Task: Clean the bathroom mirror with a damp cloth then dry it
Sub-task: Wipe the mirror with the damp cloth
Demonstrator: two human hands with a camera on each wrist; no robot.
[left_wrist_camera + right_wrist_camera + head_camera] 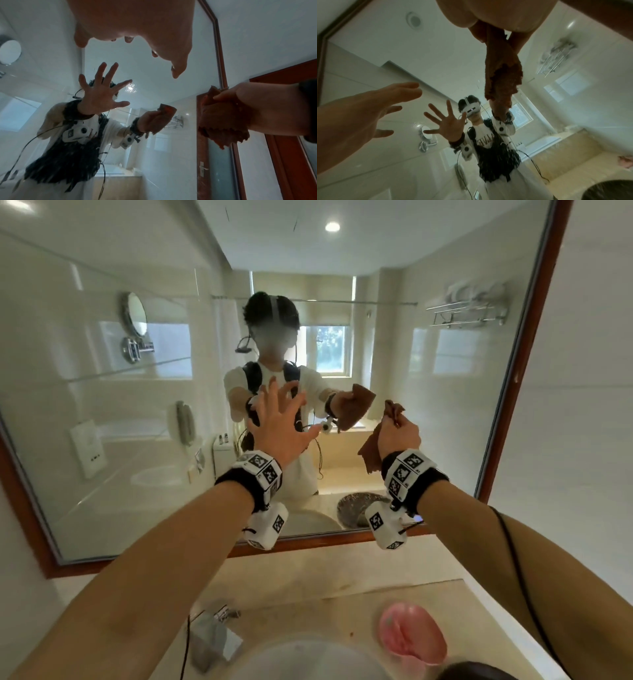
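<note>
Black wristbands (416, 486) carry white marker-printed blocks; white shirt.

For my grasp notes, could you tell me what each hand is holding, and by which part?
The right hand pinches the brown cloth by its bunched upper edge; the rest hangs loose. The left hand holds nothing, fingers spread.

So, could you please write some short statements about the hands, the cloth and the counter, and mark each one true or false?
1. The right hand holds a brown cloth. True.
2. The left hand also grips the cloth. False: it holds nothing, with its fingers spread before the mirror.
3. The cloth is spread flat on the glass. False: it hangs bunched from the right hand.
4. A pink dish sits on the counter beside the sink. True.
5. The mirror frame is white. False: it is reddish-brown.
</note>
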